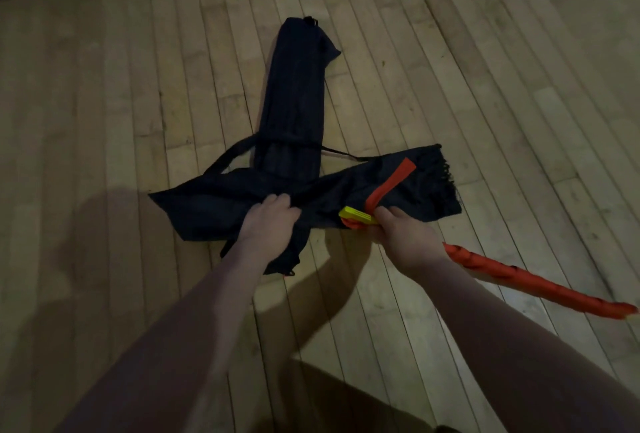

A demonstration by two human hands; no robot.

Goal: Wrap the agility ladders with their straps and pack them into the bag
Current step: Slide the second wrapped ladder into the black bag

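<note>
A dark navy bag [214, 207] lies flat across the wooden floor, its frayed mouth at the right. My left hand [270, 221] grips the bag's fabric near its middle. My right hand [405, 242] holds a bundled agility ladder [356, 216] of yellow rungs wrapped in orange strap, its end at the bag. The wrapped orange length of the ladder bundle [533, 280] sticks out behind my right hand to the lower right. A loose orange strap end [391, 184] lies on the bag. A second dark bag [294, 96], filled and long, lies behind the first.
Pale wooden floorboards [485, 86] stretch on all sides. Thin black carry straps [235, 152] trail from the bags onto the floor. My shadow falls at the left and under my arms.
</note>
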